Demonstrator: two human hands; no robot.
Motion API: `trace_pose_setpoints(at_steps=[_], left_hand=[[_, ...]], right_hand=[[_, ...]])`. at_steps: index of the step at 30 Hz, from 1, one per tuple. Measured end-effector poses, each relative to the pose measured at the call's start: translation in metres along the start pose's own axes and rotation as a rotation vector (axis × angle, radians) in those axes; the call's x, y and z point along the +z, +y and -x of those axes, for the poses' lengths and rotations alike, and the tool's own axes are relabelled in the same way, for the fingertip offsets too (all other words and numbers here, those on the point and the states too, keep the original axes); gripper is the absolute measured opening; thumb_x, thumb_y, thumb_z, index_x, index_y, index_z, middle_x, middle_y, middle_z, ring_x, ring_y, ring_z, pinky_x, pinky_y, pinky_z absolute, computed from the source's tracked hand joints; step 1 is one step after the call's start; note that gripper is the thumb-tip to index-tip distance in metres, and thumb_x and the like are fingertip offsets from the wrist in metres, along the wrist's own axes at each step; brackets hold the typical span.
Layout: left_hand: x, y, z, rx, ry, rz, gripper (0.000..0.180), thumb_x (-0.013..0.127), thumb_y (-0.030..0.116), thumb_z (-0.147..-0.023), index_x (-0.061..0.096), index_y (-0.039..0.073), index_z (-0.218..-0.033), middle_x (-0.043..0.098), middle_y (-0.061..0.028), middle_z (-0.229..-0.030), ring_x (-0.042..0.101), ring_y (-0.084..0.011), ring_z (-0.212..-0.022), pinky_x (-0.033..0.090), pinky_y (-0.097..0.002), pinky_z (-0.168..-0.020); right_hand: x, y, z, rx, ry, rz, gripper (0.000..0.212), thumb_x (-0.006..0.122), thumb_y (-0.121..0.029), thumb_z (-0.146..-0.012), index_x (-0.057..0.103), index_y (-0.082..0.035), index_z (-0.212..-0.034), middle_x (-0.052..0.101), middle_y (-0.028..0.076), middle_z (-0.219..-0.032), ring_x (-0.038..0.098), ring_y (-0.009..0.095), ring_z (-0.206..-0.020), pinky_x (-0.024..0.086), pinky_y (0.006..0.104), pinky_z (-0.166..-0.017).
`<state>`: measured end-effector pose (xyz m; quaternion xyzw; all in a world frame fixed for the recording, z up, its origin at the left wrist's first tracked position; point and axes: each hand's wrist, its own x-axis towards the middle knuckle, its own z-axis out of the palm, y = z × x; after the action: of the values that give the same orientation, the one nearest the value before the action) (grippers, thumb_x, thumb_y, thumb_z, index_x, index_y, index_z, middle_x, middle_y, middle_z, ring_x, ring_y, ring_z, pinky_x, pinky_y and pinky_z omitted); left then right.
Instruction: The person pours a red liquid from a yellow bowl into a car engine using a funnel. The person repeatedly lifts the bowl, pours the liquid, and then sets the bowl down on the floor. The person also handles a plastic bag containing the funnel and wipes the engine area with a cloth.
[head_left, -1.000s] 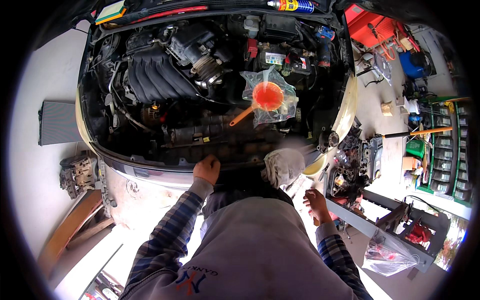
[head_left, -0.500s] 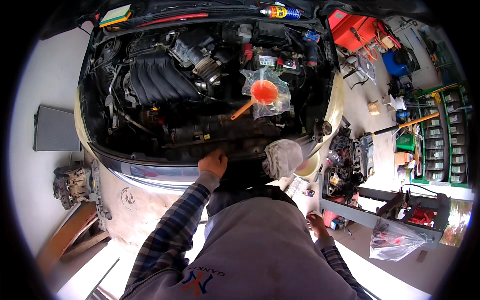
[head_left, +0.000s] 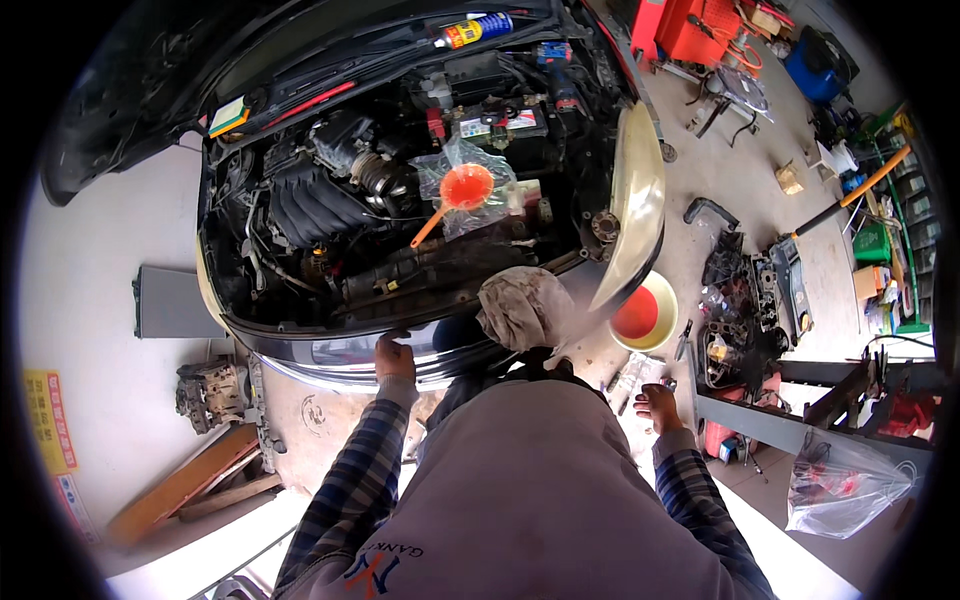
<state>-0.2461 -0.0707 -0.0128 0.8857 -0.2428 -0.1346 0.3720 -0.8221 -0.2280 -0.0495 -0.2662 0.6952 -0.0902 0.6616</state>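
Note:
My left hand (head_left: 394, 358) is at the car's front bumper (head_left: 350, 347), fingers bent and partly hidden, so its grip does not show. My right hand (head_left: 657, 407) hangs over the floor on the right, fingers loosely apart, with nothing visible in it. In the open engine bay, a round orange dipper (head_left: 466, 187) with a long handle lies on a clear plastic bag (head_left: 500, 205). A crumpled, stained grey rag (head_left: 525, 308) drapes over the front edge between my hands. Left of the dipper is the ribbed black intake manifold (head_left: 310, 212).
A cream basin (head_left: 664, 310), red inside, stands on the floor by the headlight. Dark engine parts (head_left: 735, 320) lie beyond it. A spray can (head_left: 475, 30) and cordless tool (head_left: 558, 72) rest on the car. A grey metal beam (head_left: 750, 425) stands near my right arm.
The whole view has turned and shifted, bringing the basin fully into sight. My left hand has drawn back from the engine bay's front rim. My right hand has moved forward, away from my body.

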Motion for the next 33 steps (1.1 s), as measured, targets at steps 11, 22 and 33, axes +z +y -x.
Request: trace_pose_setpoints(at_steps=[11,22,33], left_hand=[[-0.106,-0.057,0.148,-0.504,-0.892,-0.727,0.049,0.053,0.037,-0.087,0.053,0.013,-0.130,0.068,-0.0148,-0.116,0.065,-0.0266,-0.107,0.048,-0.0374,-0.095],[0.007,0.101,0.096,0.106,-0.438,-0.355,0.031,0.061,0.014,-0.083,0.064,0.010,-0.113,0.066,-0.0139,-0.102,0.065,-0.0316,-0.093,0.053,-0.0395,-0.081],[-0.045,0.082,-0.003,0.134,-0.001,-0.449,0.036,0.065,0.022,-0.080,0.062,0.006,-0.112,0.057,-0.0176,-0.115,0.056,-0.0402,-0.111,0.048,-0.0465,-0.093]], right_hand=[[-0.067,0.105,-0.047,0.262,0.069,-0.277,0.008,0.052,-0.021,-0.093,0.056,-0.015,-0.092,0.057,0.001,-0.076,0.060,0.016,-0.067,0.048,0.0352,-0.063],[-0.049,0.082,-0.094,0.125,-0.114,-0.258,0.015,0.053,-0.028,-0.094,0.057,-0.015,-0.098,0.060,0.002,-0.082,0.060,0.016,-0.070,0.050,0.0375,-0.068],[0.112,-0.133,0.023,-0.504,-0.131,-0.131,0.021,0.054,-0.020,-0.096,0.061,-0.002,-0.105,0.063,0.004,-0.083,0.061,0.013,-0.069,0.049,0.0266,-0.061]])
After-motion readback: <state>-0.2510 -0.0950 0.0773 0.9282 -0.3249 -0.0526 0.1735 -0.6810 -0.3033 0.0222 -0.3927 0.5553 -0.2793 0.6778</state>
